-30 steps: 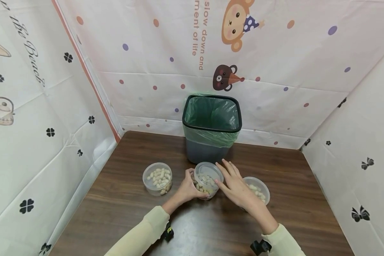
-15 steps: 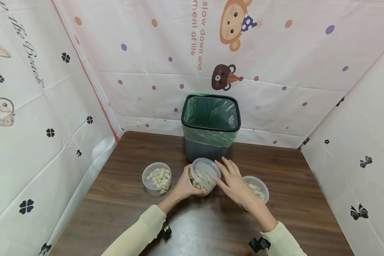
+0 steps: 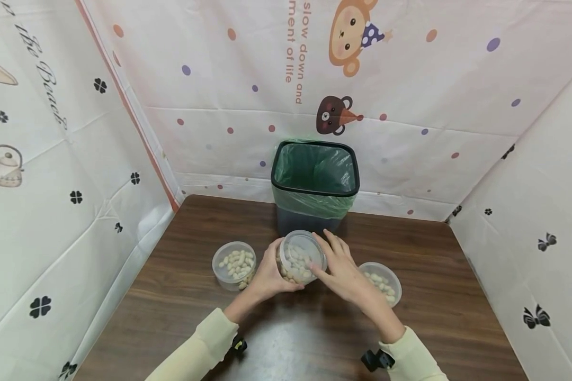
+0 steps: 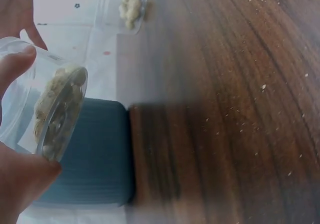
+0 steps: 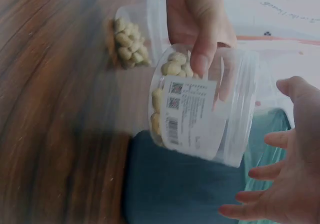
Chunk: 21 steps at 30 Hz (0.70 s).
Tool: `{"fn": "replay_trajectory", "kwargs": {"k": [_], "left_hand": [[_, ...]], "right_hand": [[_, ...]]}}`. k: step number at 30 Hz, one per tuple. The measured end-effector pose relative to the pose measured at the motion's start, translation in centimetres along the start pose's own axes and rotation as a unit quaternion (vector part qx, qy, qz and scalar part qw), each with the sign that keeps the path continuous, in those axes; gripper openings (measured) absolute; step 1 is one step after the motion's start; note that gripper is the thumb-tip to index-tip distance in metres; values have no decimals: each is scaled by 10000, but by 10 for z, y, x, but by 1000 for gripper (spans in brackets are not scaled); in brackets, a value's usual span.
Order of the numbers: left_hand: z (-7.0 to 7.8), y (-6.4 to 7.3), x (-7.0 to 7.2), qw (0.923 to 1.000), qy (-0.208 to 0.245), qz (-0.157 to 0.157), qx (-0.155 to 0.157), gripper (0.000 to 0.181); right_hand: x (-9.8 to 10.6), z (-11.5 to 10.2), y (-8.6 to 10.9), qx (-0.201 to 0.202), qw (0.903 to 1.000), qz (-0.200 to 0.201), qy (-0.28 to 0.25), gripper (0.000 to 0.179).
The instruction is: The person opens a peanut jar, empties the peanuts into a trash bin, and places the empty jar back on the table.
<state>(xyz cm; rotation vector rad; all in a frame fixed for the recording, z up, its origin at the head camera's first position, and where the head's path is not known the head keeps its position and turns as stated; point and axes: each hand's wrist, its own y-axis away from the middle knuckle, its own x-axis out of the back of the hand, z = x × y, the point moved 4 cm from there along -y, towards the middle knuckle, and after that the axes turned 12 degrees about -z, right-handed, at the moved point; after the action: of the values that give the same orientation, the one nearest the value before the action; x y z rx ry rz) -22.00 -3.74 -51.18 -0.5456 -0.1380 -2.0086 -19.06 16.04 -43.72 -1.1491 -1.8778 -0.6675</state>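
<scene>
Above the table, my left hand (image 3: 269, 275) grips a clear round plastic tub (image 3: 299, 260), its fingers and thumb around the wall. Pale nuts, kind unclear, lie inside the tub, and a white printed label shows on its side in the right wrist view. The tub tilts in the air just in front of the bin (image 3: 305, 217). Beside its top is my right hand (image 3: 342, 272). The right wrist view shows that hand (image 5: 295, 159) with fingers spread, a small gap between them and the tub's ridged top (image 5: 240, 108).
A similar tub of nuts (image 3: 235, 267) stands left on the brown table (image 3: 171, 317), and another tub (image 3: 386, 283) stands right, partly behind my right forearm. The bin has a green liner and is at the back. Small crumbs dot the table in the left wrist view.
My left hand has lifted the tub a little toward the bin and slightly left, turning its top more toward me. My right hand has moved along beside it.
</scene>
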Motion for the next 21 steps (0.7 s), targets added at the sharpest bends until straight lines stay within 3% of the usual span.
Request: {"fn": "replay_trajectory", "kwargs": {"k": [13,18,21], "left_hand": [[23,9,6,9898,-1019,362,-928,125],[28,11,7,9774,-1503,533,-1387,125],[30,12,6,9636,-1888,723,-1748,123]], "right_hand": [[-3,-27,-5,209,9983,-68,-546,89],[-4,-33,-6,279,9981,9,-546,94],[-4,-35,-7,307,9982,64,-501,97]]}}
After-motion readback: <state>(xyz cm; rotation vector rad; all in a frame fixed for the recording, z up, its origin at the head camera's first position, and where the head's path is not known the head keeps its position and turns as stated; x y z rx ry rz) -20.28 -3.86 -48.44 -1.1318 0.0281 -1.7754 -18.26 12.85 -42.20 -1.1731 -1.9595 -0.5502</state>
